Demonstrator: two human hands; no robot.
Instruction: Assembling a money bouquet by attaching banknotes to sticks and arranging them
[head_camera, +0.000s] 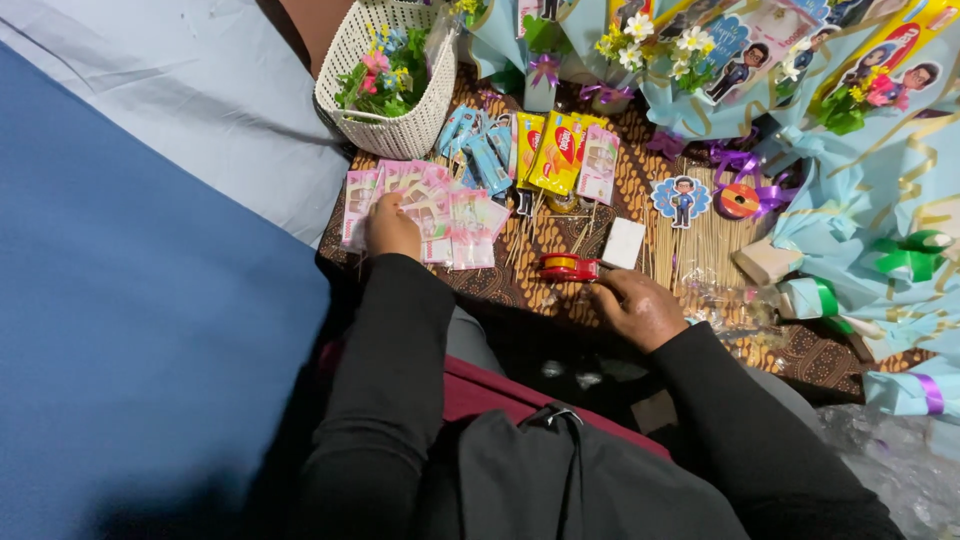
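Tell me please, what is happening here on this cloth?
A person in black sleeves sits at a patterned brown cloth. The left hand rests on a fan of pink banknotes. The right hand lies beside a red tape dispenser. Thin wooden sticks, snack packets, a white basket of flowers and pale blue wrapped bouquets lie around.

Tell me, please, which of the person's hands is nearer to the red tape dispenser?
Right. The right hand lies just right of the red tape dispenser; the left hand rests farther left, on the pink packets.
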